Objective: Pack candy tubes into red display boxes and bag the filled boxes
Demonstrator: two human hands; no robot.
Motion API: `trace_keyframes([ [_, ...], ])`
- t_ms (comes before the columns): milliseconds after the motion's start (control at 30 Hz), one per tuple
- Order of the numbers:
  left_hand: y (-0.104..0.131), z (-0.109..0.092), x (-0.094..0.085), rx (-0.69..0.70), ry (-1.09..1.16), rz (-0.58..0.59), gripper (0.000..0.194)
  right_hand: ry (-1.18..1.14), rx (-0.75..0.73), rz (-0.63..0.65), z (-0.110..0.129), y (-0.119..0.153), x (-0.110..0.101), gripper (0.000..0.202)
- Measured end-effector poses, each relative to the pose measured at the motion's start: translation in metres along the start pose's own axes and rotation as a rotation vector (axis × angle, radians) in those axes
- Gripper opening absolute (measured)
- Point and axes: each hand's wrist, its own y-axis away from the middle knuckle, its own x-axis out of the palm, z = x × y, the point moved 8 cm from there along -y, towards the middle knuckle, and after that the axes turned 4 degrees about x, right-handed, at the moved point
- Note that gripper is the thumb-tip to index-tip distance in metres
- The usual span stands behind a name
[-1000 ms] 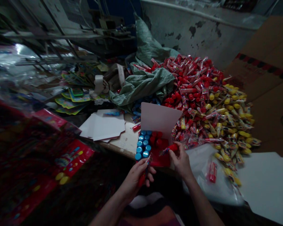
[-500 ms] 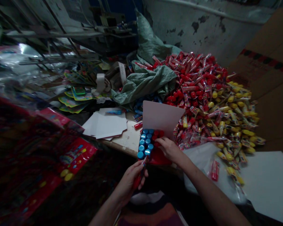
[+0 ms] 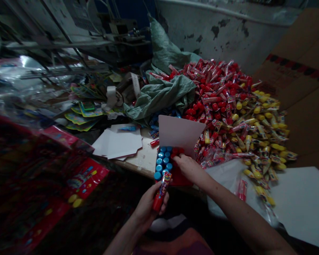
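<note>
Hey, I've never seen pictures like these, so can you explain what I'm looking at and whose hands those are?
No machine here: these are a person's bare hands, seen by one camera worn on their head, looking forward and down. The left hand holds a red tube in a printed wrapper. The right hand reaches into an open box with blue caps and red caps; whether it grips anything is hidden. On the table, white cards lie left of the box, and red tubes and yellow tubes are heaped to the right.
</note>
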Motion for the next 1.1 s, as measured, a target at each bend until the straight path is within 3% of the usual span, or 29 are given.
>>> trace_keyframes([
  [167, 0.001, 0.001, 0.006, -0.007, 0.046, 0.016, 0.042, -0.012, 0.032, 0.031, 0.004, -0.006, 0.014, 0.036],
  [267, -0.002, 0.003, 0.012, -0.013, 0.087, 0.032, 0.043, -0.199, 0.017, -0.037, -0.005, -0.003, 0.019, 0.042],
  [367, -0.010, 0.003, 0.019, 0.060, 0.103, 0.008, 0.042, -0.582, 0.076, -0.285, -0.029, 0.020, 0.016, 0.038],
  [433, -0.017, -0.001, 0.025, 0.207, 0.145, -0.024, 0.038, -0.935, 0.221, -0.396, -0.046, 0.045, 0.030, 0.027],
  [500, -0.023, -0.001, 0.033, 0.338, 0.202, -0.023, 0.036, -1.314, 0.352, -0.345, -0.043, 0.068, 0.062, 0.031],
  [567, -0.030, 0.007, 0.042, 0.383, 0.201, -0.007, 0.034, -1.590, 0.366, -0.269, -0.022, 0.084, 0.090, 0.039],
  [667, -0.035, 0.017, 0.051, 0.420, 0.082, -0.007, 0.030, -1.809, 0.401, -0.329, -0.007, 0.098, 0.111, 0.053],
  [767, -0.024, 0.005, 0.050, 0.567, -0.056, -0.049, 0.035, -1.600, 0.514, -0.495, -0.032, 0.106, 0.105, 0.044],
  [900, 0.002, -0.054, 0.025, 0.814, -0.285, -0.199, 0.036, -0.950, 0.511, -0.679, -0.075, 0.109, 0.053, 0.027],
  [1000, 0.001, -0.119, -0.005, 1.021, -0.539, -0.367, 0.034, -0.645, 0.412, -0.613, -0.078, 0.089, 0.028, 0.024],
  [1100, -0.043, -0.167, -0.027, 1.066, -0.900, -0.465, 0.034, -0.428, 0.410, -0.442, -0.066, 0.058, 0.026, 0.023],
])
